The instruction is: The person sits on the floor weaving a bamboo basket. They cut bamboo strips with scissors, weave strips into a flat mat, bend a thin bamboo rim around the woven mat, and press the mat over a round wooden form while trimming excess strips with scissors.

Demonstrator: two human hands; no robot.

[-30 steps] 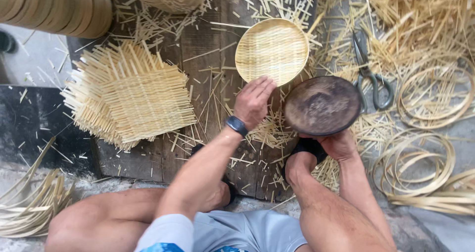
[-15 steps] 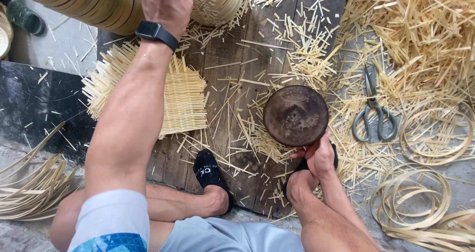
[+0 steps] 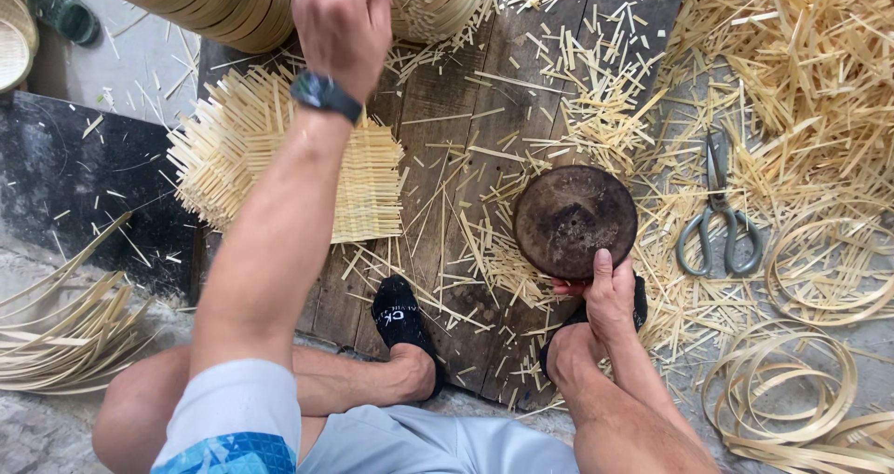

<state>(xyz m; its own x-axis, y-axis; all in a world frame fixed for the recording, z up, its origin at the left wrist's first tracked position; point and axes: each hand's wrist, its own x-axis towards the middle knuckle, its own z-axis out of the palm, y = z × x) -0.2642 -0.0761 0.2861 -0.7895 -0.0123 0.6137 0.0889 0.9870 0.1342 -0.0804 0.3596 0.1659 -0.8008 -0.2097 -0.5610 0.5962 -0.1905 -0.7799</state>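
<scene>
The right hand (image 3: 607,297) grips the near edge of a dark round wooden disc-shaped mould (image 3: 575,221), thumb laid flat on its top face and fingers curled out of sight beneath; the mould rests on the dark weathered wooden board (image 3: 447,157) that serves as work surface, at about three o'clock from the middle of the view; it carries no weaving on it. The left hand (image 3: 343,22) is stretched up to twelve o'clock, its back to the camera and fingers bent down towards the stack of round pale bamboo baskets (image 3: 233,4) lying on its side there; whether it has hold of anything I cannot tell, since the fingertips are hidden; a dark wristwatch (image 3: 324,95) sits on that wrist.

As far as the work can be judged: finished baskets are piled at the top, while a square flat woven mat of pale bamboo strips with loose ends (image 3: 279,157), at ten o'clock, lies unshaped and untouched; so one piece at least seems left to form. Grey metal scissors (image 3: 719,218) lie at three o'clock among scattered bamboo offcuts (image 3: 801,83); coiled thin bamboo hoops (image 3: 792,390) wait at five o'clock; long bamboo strips (image 3: 56,334) lie at eight o'clock.
</scene>
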